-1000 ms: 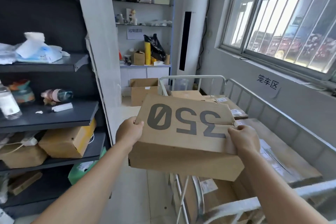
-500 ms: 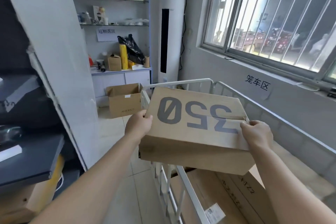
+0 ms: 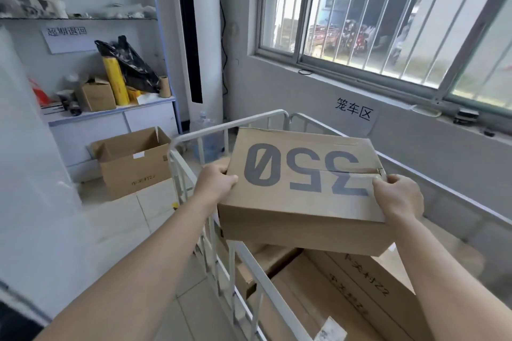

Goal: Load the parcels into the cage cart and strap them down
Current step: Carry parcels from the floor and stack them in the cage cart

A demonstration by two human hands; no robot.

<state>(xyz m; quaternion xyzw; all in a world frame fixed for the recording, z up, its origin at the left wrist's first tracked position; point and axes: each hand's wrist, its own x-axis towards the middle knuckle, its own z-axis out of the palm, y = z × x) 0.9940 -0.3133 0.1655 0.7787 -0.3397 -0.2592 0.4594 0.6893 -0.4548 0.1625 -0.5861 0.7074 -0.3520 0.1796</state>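
Parcel (image 3: 302, 191): brown carton marked "350", held level above the cage cart (image 3: 221, 130), over its near-left corner. Left hand (image 3: 214, 184) grips its left edge; right hand (image 3: 397, 198) grips its right edge. Cartons (image 3: 360, 285) lie inside cart beneath. Open box (image 3: 133, 163) on floor left of cart.

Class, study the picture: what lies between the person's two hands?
The cardboard box marked 350, gripped at its ends by the left hand and right hand above the cage cart, as the head view shows.
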